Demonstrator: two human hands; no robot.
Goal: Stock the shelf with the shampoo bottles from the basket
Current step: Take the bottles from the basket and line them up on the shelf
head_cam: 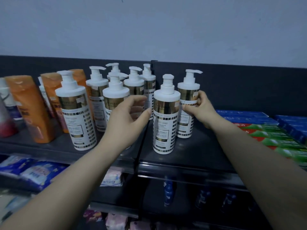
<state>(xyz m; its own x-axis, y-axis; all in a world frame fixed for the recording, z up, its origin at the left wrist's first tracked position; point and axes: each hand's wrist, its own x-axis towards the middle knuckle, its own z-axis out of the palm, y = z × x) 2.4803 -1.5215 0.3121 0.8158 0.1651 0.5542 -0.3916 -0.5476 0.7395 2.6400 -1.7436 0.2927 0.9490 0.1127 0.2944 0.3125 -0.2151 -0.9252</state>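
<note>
Several white pump shampoo bottles with gold bands stand upright on the dark top shelf. My right hand grips the rightmost rear bottle by its gold band. A front bottle stands just left of it. My left hand hovers with curved fingers in front of a middle bottle, holding nothing; thumb and fingers are spread apart. Another front bottle stands further left. The basket is out of view.
Orange bottles stand at the shelf's left. Blue and green toothpaste boxes lie at the right. A dark back panel runs behind the shelf. Lower shelves hold blue packets and small blue bottles.
</note>
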